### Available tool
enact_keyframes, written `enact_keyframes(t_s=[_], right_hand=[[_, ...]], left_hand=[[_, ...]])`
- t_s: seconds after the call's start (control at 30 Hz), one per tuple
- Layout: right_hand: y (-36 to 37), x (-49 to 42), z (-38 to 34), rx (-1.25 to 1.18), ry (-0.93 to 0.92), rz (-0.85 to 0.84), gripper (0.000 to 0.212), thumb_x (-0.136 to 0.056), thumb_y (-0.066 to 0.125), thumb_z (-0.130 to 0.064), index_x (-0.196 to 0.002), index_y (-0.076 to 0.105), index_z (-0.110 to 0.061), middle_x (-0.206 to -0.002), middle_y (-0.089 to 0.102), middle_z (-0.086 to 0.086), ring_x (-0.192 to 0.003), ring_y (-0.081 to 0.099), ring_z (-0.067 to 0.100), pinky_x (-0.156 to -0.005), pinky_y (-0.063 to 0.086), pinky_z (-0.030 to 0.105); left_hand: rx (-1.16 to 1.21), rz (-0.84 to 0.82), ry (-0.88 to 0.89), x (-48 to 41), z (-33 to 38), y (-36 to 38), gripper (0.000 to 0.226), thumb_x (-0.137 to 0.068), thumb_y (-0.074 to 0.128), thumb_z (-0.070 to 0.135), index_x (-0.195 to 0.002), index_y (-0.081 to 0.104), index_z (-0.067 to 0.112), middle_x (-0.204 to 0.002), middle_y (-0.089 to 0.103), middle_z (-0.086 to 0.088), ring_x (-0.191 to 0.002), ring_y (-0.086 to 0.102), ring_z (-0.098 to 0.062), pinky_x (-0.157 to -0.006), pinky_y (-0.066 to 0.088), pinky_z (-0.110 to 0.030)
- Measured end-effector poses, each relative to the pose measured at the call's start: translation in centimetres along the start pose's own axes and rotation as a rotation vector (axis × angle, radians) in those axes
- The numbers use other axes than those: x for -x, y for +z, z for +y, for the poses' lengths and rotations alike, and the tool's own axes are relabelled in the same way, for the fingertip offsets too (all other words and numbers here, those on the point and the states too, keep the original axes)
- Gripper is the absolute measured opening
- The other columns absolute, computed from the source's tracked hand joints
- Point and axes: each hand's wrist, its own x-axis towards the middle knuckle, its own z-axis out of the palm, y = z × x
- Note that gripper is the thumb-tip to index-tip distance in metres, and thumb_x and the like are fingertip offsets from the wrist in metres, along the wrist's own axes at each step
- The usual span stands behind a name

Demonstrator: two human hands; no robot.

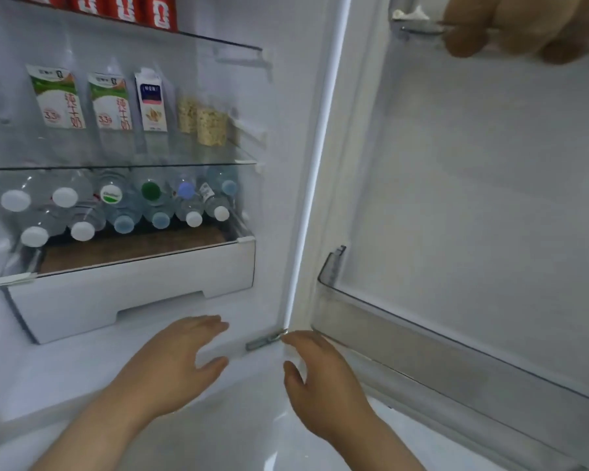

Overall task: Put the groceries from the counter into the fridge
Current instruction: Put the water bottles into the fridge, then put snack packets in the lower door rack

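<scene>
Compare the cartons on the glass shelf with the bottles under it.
The cartons stand upright; the bottles lie on their sides, caps facing out. The cartons are opaque and printed; the bottles are clear plastic. The cartons form one row; the bottles are stacked in two layers. Both sit in the fridge.

Both hands, left and right, hover empty before the open fridge.
</scene>
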Motion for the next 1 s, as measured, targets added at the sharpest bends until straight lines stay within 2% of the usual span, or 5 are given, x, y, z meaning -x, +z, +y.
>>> enact_keyframes(t_s=[0.2,0.33,0.63,0.8,1.0], right_hand=[[-2.2,4.8,3.2,0.054,0.108,0.028,0.043,-0.099,0.047,-0.035,-0.141,0.045,-0.033,-0.142,0.044,-0.021,-0.13,0.039,0.0,-0.106,0.032,0.015],[-4.1,9.3,4.8,0.109,0.138,0.036,0.045,-0.098,0.046,-0.036,-0.143,0.04,-0.034,-0.14,0.043,-0.022,-0.125,0.042,0.001,-0.102,0.037,0.019],[-10.1,21.9,10.1,0.195,0.244,0.12,0.041,-0.095,0.049,-0.035,-0.136,0.045,-0.033,-0.133,0.046,-0.021,-0.124,0.044,0.008,-0.094,0.039,0.021],[-14.1,29.0,13.3,0.207,0.358,0.202,0.043,-0.098,0.048,-0.036,-0.14,0.041,-0.036,-0.14,0.042,-0.023,-0.129,0.039,0.002,-0.094,0.031,0.012],[-18.5,38.1,15.7,0.235,0.53,0.263,0.046,-0.099,0.045,-0.038,-0.144,0.037,-0.036,-0.146,0.039,-0.023,-0.136,0.033,0.001,-0.106,0.029,0.016]], left_hand=[[0.016,-0.103,0.042,1.5,2.7,2.1,0.081,-0.073,0.029,0.076,-0.147,0.03,0.043,-0.148,0.024,0.029,-0.14,0.022,0.003,-0.104,0.01,-0.007],[0.02,-0.115,0.077,3.2,6.2,3.4,0.063,-0.09,0.052,0.057,-0.147,0.031,0.04,-0.152,0.027,0.023,-0.14,0.023,0.002,-0.105,0.011,-0.008],[0.019,-0.178,0.205,7.9,17.6,7.9,0.062,-0.091,0.052,0.053,-0.148,0.029,0.043,-0.155,0.024,0.024,-0.144,0.017,0.002,-0.112,0.013,-0.016],[0.016,-0.208,0.321,9.6,24.7,9.9,0.059,-0.092,0.051,0.052,-0.147,0.033,0.041,-0.154,0.026,0.023,-0.143,0.02,0.003,-0.112,0.016,-0.015],[0.025,-0.267,0.506,12.2,34.0,13.0,0.058,-0.092,0.055,0.049,-0.146,0.038,0.036,-0.151,0.032,0.022,-0.14,0.025,0.003,-0.098,0.006,0.001]])
